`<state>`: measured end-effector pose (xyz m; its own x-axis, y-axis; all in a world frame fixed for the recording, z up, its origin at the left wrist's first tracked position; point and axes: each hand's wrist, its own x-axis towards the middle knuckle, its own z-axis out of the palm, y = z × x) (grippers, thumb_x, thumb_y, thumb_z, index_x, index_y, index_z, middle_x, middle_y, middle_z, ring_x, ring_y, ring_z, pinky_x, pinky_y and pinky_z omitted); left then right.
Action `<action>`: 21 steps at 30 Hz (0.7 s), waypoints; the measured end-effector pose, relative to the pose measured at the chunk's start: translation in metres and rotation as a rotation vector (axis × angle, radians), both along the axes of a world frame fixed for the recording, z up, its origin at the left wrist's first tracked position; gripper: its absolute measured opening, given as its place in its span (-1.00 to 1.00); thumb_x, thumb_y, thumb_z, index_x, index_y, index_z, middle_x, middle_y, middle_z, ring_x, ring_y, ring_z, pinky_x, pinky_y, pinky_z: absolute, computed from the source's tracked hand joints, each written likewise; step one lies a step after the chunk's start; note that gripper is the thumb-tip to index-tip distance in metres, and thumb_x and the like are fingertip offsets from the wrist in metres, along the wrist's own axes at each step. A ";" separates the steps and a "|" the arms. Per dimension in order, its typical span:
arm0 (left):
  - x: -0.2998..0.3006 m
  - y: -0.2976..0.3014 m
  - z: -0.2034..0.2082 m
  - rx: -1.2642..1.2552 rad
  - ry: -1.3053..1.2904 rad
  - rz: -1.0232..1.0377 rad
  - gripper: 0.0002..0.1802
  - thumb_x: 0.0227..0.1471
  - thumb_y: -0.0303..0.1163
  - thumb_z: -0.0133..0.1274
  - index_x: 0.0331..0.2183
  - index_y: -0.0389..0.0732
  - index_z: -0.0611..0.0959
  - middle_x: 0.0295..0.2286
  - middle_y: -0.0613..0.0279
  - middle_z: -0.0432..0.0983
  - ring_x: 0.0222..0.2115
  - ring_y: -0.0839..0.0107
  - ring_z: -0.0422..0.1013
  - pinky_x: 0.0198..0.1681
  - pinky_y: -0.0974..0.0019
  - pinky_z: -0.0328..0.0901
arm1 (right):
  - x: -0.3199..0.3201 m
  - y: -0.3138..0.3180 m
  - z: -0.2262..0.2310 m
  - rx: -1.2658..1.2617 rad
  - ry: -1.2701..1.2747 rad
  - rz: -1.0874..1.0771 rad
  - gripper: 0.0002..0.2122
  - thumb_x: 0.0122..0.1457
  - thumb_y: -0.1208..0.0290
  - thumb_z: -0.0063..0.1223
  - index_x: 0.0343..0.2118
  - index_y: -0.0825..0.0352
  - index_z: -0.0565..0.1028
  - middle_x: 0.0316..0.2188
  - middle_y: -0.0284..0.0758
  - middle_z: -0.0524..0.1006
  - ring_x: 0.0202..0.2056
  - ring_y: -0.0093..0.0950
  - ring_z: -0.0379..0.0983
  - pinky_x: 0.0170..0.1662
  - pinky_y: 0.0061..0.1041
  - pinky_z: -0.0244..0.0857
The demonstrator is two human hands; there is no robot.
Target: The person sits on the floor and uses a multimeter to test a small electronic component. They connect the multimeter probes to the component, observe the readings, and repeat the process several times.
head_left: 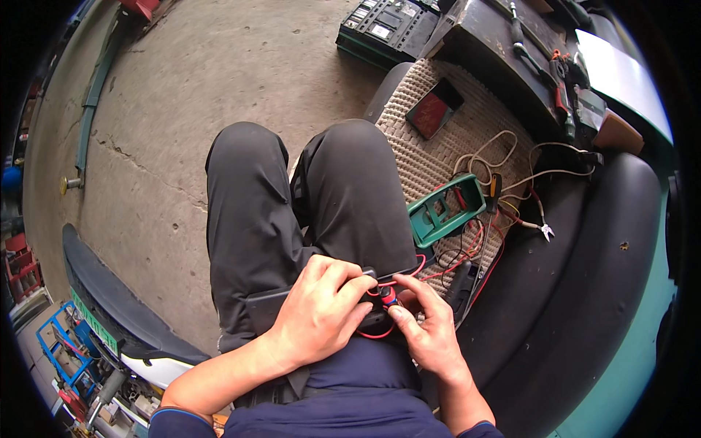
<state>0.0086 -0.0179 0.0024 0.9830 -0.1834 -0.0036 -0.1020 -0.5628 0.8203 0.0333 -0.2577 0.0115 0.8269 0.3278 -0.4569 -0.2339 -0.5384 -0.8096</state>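
Red-and-black piece (388, 296) sits over the lap, right hand (431, 328) pinched on it. Left hand (321, 314) bent over black case (266, 308) on thighs; can't tell its grip. Green frame (438, 235) and wires crowd right thigh's outer edge. Concrete floor (168, 168) stretches far left past knees.

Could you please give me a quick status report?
Right hand pinching small red-and-black part. Left hand over flat black object. Red wire looped close by, possible snag.
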 end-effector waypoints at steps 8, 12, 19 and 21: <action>-0.007 0.007 -0.006 -0.022 -0.012 -0.009 -0.47 -0.03 -0.45 0.50 0.02 -0.21 0.71 -0.08 0.10 0.57 -0.06 0.02 0.44 0.04 0.05 0.43 | 0.006 -0.002 -0.002 0.233 0.330 -0.051 -0.61 0.43 0.49 0.29 0.28 0.37 0.57 -0.20 -0.42 0.61 -0.26 -0.65 0.50 -0.18 -0.60 0.41; -0.008 0.005 0.000 -0.033 -0.013 -0.031 -0.35 -0.06 -0.18 0.57 0.03 -0.23 0.71 -0.04 0.09 0.55 -0.01 0.01 0.43 0.10 0.00 0.43 | 0.017 -0.001 0.003 0.394 0.578 -0.153 -0.57 0.39 0.50 0.35 0.28 0.40 0.54 -0.16 -0.43 0.62 -0.23 -0.69 0.52 -0.19 -0.65 0.43; -0.007 -0.010 -0.005 0.055 -0.012 -0.053 -0.22 -0.15 -0.15 0.58 0.08 -0.25 0.65 0.06 0.03 0.47 0.09 -0.04 0.36 0.19 -0.06 0.41 | 0.006 0.006 0.001 0.469 0.602 -0.232 -0.39 0.18 0.58 0.57 0.27 0.48 0.51 -0.08 -0.34 0.65 -0.17 -0.66 0.57 -0.07 -0.63 0.51; -0.009 -0.010 -0.008 0.037 -0.008 -0.046 -0.24 -0.16 -0.21 0.56 0.07 -0.26 0.65 0.06 0.03 0.46 0.10 -0.04 0.36 0.19 -0.05 0.41 | 0.004 0.009 0.002 0.436 0.559 -0.201 -0.40 0.19 0.55 0.57 0.27 0.48 0.51 -0.09 -0.35 0.64 -0.18 -0.67 0.56 -0.07 -0.63 0.50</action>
<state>0.0000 -0.0281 -0.0056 0.9735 -0.2286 -0.0037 -0.1350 -0.5876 0.7978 0.0373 -0.2483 0.0139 0.5716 0.4427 -0.6908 -0.7350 -0.0980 -0.6710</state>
